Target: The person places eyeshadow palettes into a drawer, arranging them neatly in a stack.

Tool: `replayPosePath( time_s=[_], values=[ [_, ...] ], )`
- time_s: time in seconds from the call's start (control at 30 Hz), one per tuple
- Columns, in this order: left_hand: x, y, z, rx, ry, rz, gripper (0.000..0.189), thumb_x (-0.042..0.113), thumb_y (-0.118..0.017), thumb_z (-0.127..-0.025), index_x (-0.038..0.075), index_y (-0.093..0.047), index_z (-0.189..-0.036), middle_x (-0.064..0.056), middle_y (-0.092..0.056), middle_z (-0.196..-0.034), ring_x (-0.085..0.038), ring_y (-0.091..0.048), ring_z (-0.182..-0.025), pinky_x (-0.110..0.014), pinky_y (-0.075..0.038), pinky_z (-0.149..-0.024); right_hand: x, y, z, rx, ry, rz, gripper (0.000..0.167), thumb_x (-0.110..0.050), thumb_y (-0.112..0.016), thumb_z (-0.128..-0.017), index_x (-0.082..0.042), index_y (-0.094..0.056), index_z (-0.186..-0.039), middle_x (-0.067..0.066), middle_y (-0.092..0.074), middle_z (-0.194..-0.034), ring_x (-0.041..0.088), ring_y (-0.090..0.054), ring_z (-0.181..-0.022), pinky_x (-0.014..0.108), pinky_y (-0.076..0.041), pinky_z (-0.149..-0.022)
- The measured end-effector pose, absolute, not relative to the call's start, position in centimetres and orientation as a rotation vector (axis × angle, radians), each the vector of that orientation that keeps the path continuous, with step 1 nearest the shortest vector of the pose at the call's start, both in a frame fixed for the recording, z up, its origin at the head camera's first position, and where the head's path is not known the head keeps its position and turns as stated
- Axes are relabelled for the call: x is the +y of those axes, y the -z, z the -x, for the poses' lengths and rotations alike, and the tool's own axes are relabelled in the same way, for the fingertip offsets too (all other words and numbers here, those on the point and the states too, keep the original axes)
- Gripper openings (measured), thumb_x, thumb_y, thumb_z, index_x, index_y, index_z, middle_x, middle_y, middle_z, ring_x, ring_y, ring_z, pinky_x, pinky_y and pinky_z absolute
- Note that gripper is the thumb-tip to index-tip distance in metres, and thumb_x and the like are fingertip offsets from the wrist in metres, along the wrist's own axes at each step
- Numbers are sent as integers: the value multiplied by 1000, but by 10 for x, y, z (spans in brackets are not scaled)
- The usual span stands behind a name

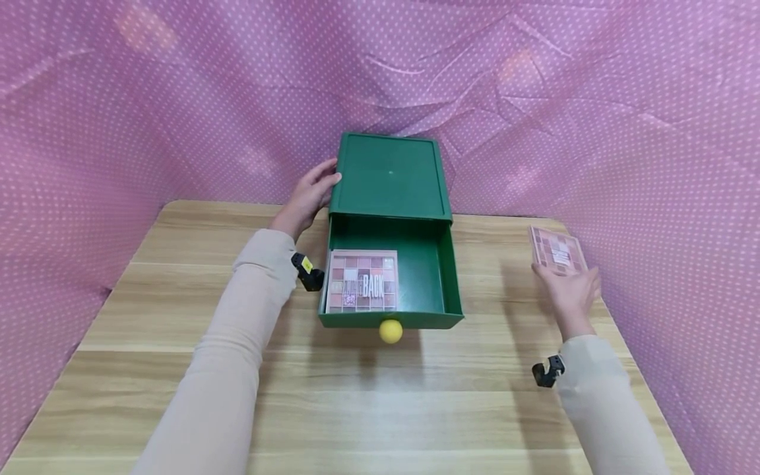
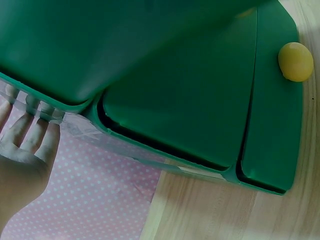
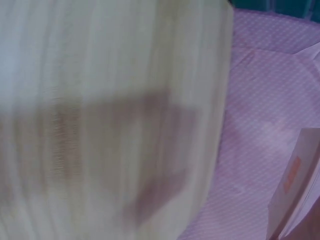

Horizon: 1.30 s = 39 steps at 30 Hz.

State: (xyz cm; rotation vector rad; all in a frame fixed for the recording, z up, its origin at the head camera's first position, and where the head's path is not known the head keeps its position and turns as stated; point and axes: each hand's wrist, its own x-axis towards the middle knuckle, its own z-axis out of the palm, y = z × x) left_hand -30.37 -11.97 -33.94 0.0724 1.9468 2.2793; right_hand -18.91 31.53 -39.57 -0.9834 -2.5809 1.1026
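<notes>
Head view: right hand [image 1: 570,294] pinching an eyeshadow palette [image 1: 557,249] over the right edge of the wooden table [image 1: 463,402].
Left hand [image 1: 309,199] rests with fingers extended against the left side of the green drawer box [image 1: 390,181]; inside its pulled-out drawer [image 1: 424,284], a second eyeshadow palette [image 1: 362,280] marked "BACK" lies at left, near the round yellow knob [image 1: 390,332].

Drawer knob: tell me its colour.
The drawer knob is yellow; it shows best in the head view, against the green drawer front.
</notes>
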Motion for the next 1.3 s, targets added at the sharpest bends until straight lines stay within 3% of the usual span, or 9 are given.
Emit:
replayPosePath(
  time_s=[0.33, 0.57, 0.87, 1.17, 1.3],
  values=[
    [-118, 340, 302, 1951, -2292, -75, 47, 19, -51, -88, 15, -36, -132, -5, -35, -132, -22, -45, -108, -31, -41, -86, 298, 361, 191, -2545, -1156, 809, 118, -55, -67, -61, -3, 6, -137, 17, 0, -141, 29, 1, -126, 36, -6, -102],
    [-118, 340, 302, 1952, -2284, -86, 48, 19, -52, -88, 15, -35, -132, -6, -36, -131, -22, -45, -108, -31, -41, -86, 283, 336, 191, -2507, -1076, 633, 108, -50, -72, -58, -1, -12, -135, 19, -27, -131, 31, -22, -121, 38, -18, -100],
    [-118, 340, 303, 1958, -2288, -82, 48, 19, -51, -88, 15, -35, -133, -5, -34, -132, -21, -44, -109, -31, -40, -87, 265, 309, 185, -2523, -1132, 404, 109, -44, -73, -61, -2, -7, -137, 18, -26, -130, 29, -21, -121, 35, -16, -100],
    [-118, 341, 306, 1932, -2303, -75, 48, 17, -51, -88, 14, -35, -132, -5, -36, -130, -22, -46, -107, -30, -41, -86, 242, 287, 179, -2482, -1156, 146, 83, -34, -78, -59, -3, -32, -122, 9, -40, -112, 22, -36, -105, 34, -26, -94],
    [-119, 341, 307, 1948, -2292, -82, 48, 18, -51, -88, 15, -35, -133, -5, -35, -131, -22, -45, -108, -31, -41, -86, 230, 278, 175, -2459, -1190, 26, 79, -28, -79, -60, -3, -34, -119, 7, -43, -110, 19, -37, -105, 32, -25, -93]
  ],
)
